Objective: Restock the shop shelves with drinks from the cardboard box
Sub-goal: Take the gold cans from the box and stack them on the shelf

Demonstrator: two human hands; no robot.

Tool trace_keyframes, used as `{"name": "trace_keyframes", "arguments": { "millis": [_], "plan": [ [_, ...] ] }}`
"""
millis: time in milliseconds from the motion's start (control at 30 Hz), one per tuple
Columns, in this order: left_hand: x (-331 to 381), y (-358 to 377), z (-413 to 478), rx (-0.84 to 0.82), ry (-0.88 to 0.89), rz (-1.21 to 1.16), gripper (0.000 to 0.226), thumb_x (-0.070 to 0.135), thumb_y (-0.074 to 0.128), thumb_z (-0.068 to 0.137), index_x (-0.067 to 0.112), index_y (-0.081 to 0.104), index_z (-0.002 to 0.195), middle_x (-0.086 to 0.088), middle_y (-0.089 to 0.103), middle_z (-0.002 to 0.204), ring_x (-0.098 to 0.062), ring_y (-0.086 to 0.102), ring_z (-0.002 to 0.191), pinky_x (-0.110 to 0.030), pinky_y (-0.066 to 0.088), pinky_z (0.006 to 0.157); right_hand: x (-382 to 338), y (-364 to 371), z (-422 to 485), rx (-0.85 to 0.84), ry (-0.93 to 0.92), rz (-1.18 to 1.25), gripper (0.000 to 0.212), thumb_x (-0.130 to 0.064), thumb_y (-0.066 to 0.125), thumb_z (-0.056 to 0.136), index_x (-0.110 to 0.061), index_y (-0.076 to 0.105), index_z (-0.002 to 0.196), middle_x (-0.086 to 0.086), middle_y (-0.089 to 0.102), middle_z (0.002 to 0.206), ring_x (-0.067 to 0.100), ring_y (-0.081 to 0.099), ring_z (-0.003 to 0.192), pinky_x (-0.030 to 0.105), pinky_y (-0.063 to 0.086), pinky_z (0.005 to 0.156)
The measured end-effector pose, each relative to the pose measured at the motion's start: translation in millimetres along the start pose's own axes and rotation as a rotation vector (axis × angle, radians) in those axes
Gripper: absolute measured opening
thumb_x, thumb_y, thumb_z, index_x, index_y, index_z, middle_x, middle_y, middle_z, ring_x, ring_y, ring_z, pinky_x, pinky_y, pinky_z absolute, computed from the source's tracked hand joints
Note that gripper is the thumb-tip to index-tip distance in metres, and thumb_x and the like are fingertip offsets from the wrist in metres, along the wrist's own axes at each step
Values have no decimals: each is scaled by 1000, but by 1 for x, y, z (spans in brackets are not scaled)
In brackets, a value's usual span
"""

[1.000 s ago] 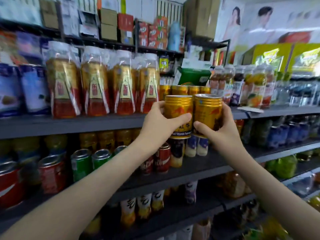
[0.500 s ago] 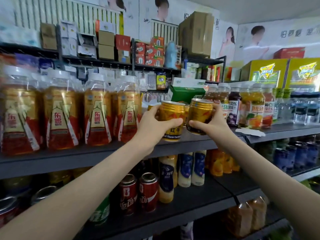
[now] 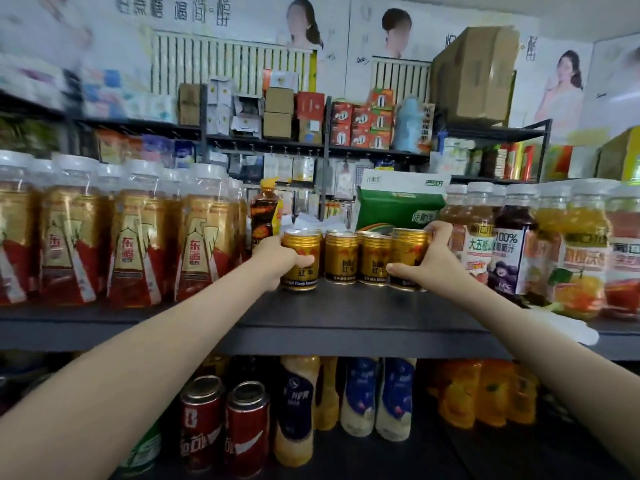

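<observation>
Both hands are wrapped around gold cans up on the dark shelf. From the head camera, the left hand has its fingers curled round the left gold can, thumb across the front of the label, and that can's base sits flat on the shelf board. Over on the other side, the right hand clasps the right gold can, thumb low at the front and fingers over the top rim on the far side; this one also looks down on the shelf, though the hand covers part of its base. Between the two held cans stand two more gold cans, upright, side by side, completing a row of four across the shelf's middle. Left of the row, tall amber bottles with white caps stand packed together. Right of it, juice bottles crowd the shelf, just beside the right hand. Behind the cans sits a green and white carton. One level down, red cans and cream bottles with blue labels stand upright.
</observation>
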State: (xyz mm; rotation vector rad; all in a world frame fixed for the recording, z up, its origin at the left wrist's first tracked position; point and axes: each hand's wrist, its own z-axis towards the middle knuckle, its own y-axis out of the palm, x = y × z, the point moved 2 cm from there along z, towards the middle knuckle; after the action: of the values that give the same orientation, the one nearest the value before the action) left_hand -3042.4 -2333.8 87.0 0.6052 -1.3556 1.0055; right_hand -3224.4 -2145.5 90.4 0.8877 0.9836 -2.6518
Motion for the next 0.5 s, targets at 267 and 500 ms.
{"name": "trace_keyframes", "arguments": {
  "millis": [267,500],
  "plan": [
    [-9,-8,30,3,-47,26,67,10,76,78,15,45,137,-7,48,142,-32,36,136,-51,30,112,20,18,11,-119,-9,21,82,-18,83,72,-16,17,120,4,42,111,8,51,89,7,43,57],
    [-2,9,41,-118,41,197,63,14,72,84,15,40,138,-7,48,139,-28,41,131,-46,36,108,29,2,16,-77,29,-57,77,-24,83,72,-19,18,113,3,44,106,14,51,88,11,38,56]
  ]
}}
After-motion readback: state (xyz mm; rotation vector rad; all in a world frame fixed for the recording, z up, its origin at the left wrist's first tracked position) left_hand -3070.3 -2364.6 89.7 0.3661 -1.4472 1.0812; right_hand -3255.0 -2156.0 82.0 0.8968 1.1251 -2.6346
